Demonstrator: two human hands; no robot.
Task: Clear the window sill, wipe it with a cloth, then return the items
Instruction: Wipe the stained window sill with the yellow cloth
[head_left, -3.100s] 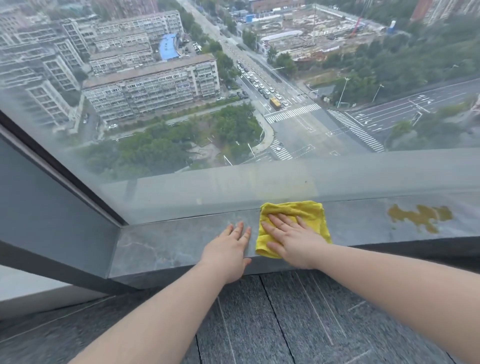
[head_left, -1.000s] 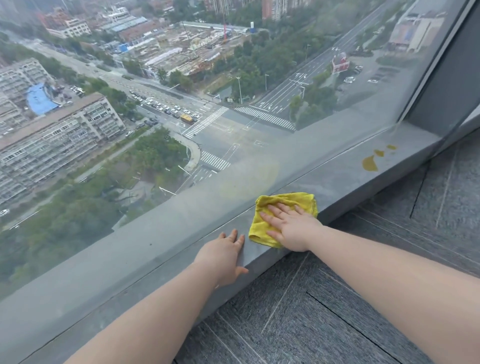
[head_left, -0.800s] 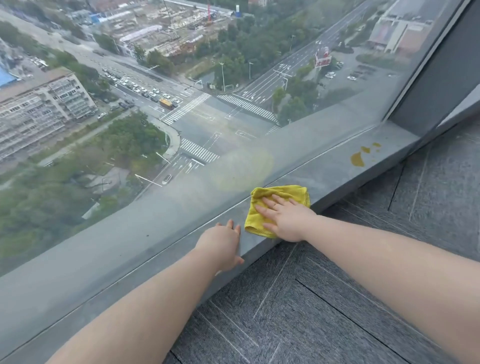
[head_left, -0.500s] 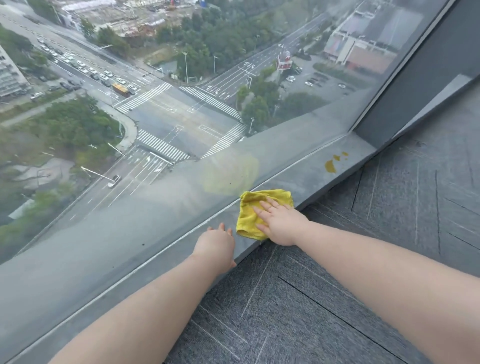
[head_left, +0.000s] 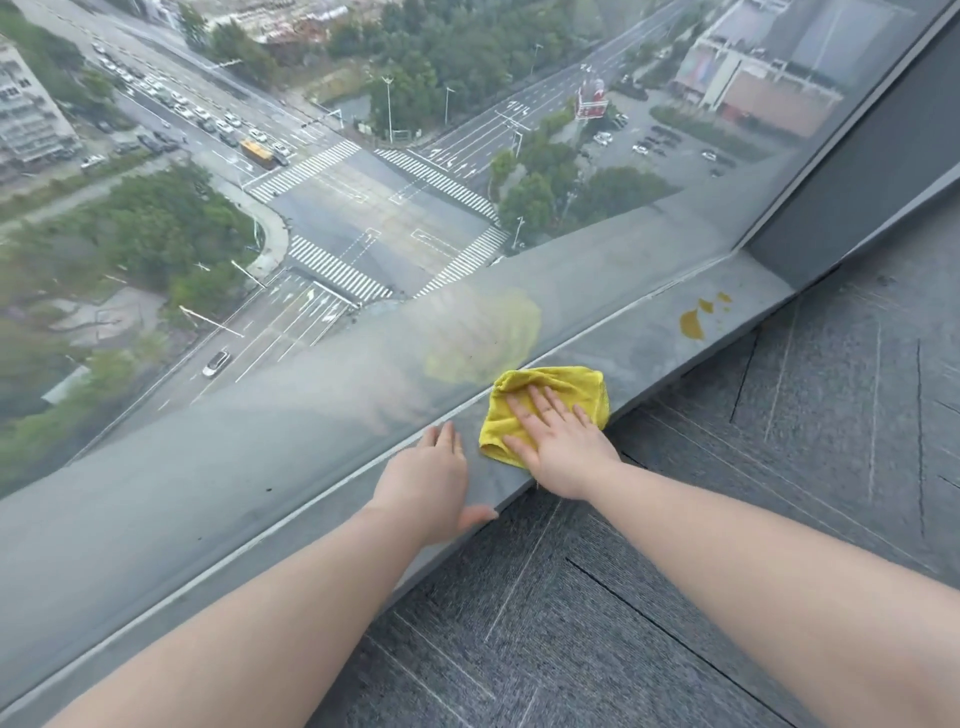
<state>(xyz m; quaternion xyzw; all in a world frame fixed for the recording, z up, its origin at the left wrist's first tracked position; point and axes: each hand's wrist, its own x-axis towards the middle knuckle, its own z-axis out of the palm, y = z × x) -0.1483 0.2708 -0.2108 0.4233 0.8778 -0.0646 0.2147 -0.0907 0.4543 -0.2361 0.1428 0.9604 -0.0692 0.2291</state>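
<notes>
We had our right hand (head_left: 563, 444) flat on the yellow cloth (head_left: 550, 402), fingers straight and slightly spread, pressing it down rather than pinching it, so the grip there was an open palm on fabric. The cloth lay bunched on the grey stone window sill (head_left: 644, 332), against the seam where the sill met the glass pane (head_left: 363, 234) and reaching the sill's front edge. Our left hand (head_left: 431, 480) rested just beside it, apart from the cloth, fingers straight on the sill and the thumb hooked over the front edge, holding nothing; we judged it a brace, not a working hand. What the next stroke turned on was the yellowish stain (head_left: 693, 325) with its smaller spots, which lay further along the sill to the right of the cloth, well apart from it and near the corner where the sill ended at the dark window frame (head_left: 857, 171). The sill's long axis ran from lower left to upper right in the head view, so the stain sat straight down that line from the right hand, the nearer one. No items showed on the sill, so clearing looked done. The stain seemed a dried spill, though the view was too coarse to tell.
</notes>
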